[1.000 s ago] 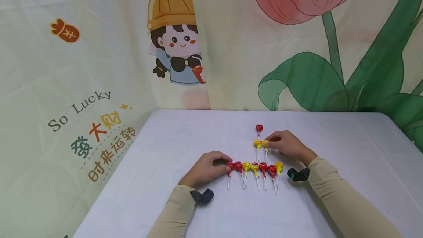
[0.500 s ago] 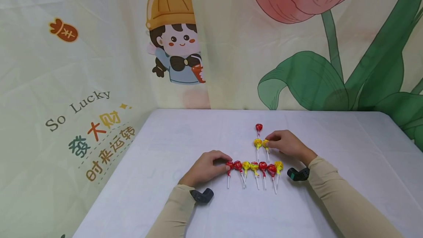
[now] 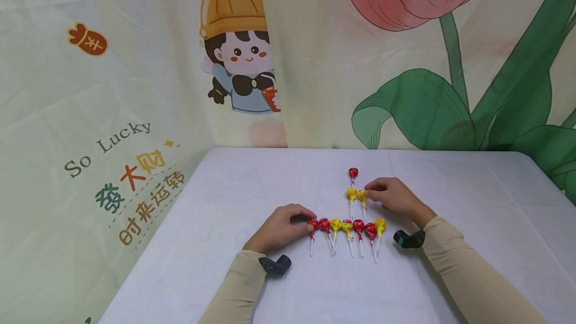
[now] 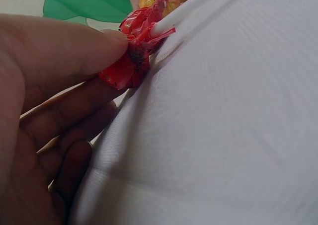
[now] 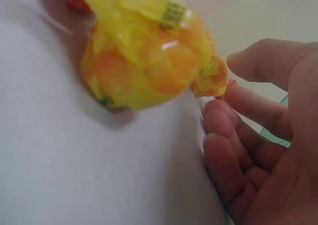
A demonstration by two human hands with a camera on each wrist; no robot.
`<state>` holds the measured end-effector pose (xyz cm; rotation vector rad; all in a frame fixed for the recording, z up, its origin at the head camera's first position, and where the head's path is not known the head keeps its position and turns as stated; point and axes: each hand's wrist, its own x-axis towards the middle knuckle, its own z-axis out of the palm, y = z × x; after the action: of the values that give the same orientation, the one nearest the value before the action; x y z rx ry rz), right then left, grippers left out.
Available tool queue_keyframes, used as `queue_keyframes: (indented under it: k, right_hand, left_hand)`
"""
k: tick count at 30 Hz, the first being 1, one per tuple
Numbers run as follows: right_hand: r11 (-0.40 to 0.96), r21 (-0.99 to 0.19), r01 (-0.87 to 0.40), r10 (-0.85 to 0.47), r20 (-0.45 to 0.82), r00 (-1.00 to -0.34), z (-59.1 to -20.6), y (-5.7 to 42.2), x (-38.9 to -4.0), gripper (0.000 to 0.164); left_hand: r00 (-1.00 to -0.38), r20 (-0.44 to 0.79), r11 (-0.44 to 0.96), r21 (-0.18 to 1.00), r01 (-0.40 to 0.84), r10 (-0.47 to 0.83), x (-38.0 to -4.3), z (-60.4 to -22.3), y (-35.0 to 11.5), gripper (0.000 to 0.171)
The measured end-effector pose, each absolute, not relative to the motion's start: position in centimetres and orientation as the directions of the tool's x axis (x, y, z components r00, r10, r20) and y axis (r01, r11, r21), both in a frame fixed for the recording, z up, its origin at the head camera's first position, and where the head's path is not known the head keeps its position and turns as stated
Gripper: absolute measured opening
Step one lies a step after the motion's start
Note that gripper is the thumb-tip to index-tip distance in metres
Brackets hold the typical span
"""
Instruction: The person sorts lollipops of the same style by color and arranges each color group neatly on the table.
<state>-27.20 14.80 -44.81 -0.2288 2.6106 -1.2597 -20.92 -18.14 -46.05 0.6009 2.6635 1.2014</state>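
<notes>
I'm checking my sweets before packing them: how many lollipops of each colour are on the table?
Red lollipops: 5
Yellow lollipops: 5, counting one that is partly red
Total: 10

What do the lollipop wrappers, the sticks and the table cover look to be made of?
Wrappers: probably thin, glossy plastic film, crinkled and catching highlights. Sticks: white and smooth; plastic or paper, I can't tell. Table cover: likely cloth, matte, with a fine ribbed texture and soft creases.
</notes>
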Motion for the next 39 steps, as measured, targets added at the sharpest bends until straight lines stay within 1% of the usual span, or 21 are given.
queue_keyframes:
  k: [6, 19, 25, 30, 39]
  right_hand:
    - [0.597, -0.802, -0.02, -0.227, -0.145, -0.963, -45.1, 15.5, -26.6, 0.039]
    - [0.507, -0.862, 0.013, -0.19, -0.127, -0.974, -45.4, 16.3, -25.4, 0.039]
    - [0.504, -0.864, 0.022, -0.181, -0.131, -0.975, -45.0, 16.5, -24.4, 0.036]
    - [0.52, -0.854, -0.009, -0.205, -0.114, -0.972, -45.0, 17.1, -23.3, 0.035]
    - [0.531, -0.846, -0.04, -0.237, -0.103, -0.966, -45.0, 17.8, -22.2, 0.037]
  left_hand:
    - [-0.902, 0.015, 0.579, 0.762, 0.29, 0.432, -20.9, -45.9, -18.2, 0.02]
    - [-0.914, -0.028, 0.566, 0.792, 0.227, 0.406, -20.7, -45.8, -18.4, 0.02]
    - [-0.911, -0.027, 0.543, 0.81, 0.221, 0.411, -20.9, -45.5, -18.4, 0.021]
    - [-0.906, -0.007, 0.527, 0.815, 0.24, 0.423, -21.1, -45.6, -18.5, 0.024]
    - [-0.922, 0.003, 0.506, 0.835, 0.215, 0.386, -21.1, -45.8, -18.5, 0.024]
